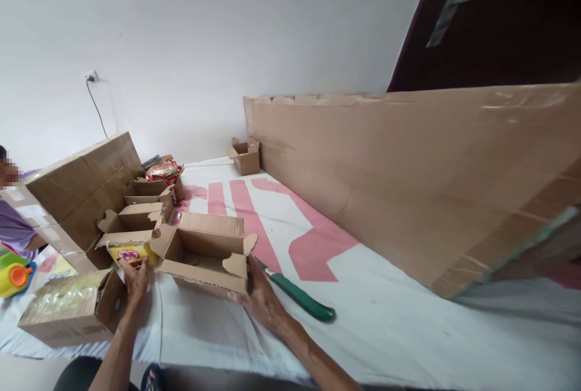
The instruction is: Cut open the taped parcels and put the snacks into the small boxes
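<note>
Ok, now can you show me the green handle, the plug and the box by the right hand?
Green handle (302, 296): head view, middle of the grip.
Plug (90, 78): head view, its dark body.
Box (202, 276): head view, its near flap.

Nothing legible — logo (128, 255) on yellow box (147, 252) blurred.

The bare left forearm (118, 339) was raised steeply, and the left hand (136, 280) was stretched forward with its thumb and forefinger standing apart. The bare right forearm (311, 348) slanted toward the left; the right hand (262, 295) was curved, its fingers (237, 298) partly hidden.
</note>
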Action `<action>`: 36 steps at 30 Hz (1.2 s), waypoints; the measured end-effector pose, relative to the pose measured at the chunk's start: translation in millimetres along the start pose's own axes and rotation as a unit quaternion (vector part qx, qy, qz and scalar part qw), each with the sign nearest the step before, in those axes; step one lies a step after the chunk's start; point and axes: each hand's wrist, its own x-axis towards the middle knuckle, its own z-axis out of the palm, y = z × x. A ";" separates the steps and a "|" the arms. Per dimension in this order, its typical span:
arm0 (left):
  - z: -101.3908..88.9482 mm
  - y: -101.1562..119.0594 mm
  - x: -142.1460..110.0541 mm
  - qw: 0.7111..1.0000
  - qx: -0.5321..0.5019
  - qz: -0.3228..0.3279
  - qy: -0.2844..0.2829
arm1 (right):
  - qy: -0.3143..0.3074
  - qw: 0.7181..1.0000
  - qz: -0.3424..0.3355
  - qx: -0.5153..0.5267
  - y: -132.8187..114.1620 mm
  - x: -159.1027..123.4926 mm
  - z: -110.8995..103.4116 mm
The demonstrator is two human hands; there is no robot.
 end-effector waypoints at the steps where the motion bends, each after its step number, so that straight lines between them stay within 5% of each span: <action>1: 0.3 0.0 0.5 1.000 -0.003 -0.005 -0.004 | -0.001 1.000 0.000 -0.004 0.1 0.0 0.1; 36: 16.7 0.3 -0.2 0.999 0.024 -0.047 0.001 | 0.010 1.000 -0.015 -0.021 5.3 -1.7 1.1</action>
